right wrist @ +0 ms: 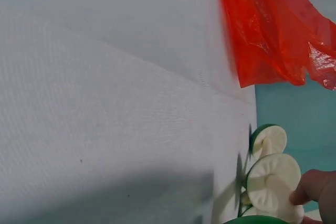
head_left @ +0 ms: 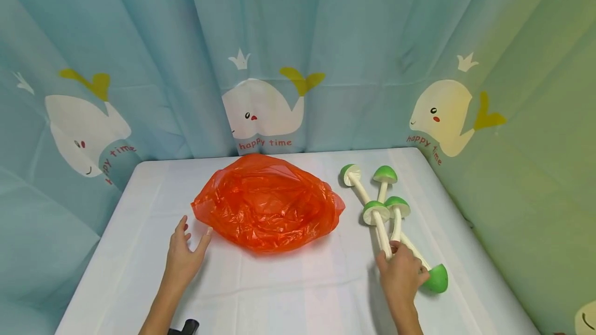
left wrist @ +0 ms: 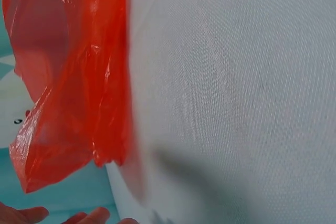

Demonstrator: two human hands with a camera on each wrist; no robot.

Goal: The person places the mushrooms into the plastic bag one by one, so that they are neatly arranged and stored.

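Observation:
A red plastic bag [head_left: 267, 206] lies spread on the table with its mouth open upward. My left hand [head_left: 183, 260] hovers by the bag's near left edge, thumb and fingers apart and holding nothing. On the right lie several imitation mushrooms with green caps and long white stems, some crossing each other. My right hand [head_left: 401, 275] pinches the lower stem of one mushroom [head_left: 379, 226] between thumb and fingers. Close by are another upright-looking mushroom [head_left: 398, 208] and one whose cap [head_left: 436, 278] points toward me. In the right wrist view, the thumb [right wrist: 310, 187] overlaps pale cap undersides.
Two more mushrooms, one far left [head_left: 351, 174] and one far right [head_left: 385, 176], lie at the back of the group. A white cloth covers the table [head_left: 274, 293]. Blue curtains [head_left: 354, 66] with whale prints surround it. A black object [head_left: 190, 326] shows at the bottom edge.

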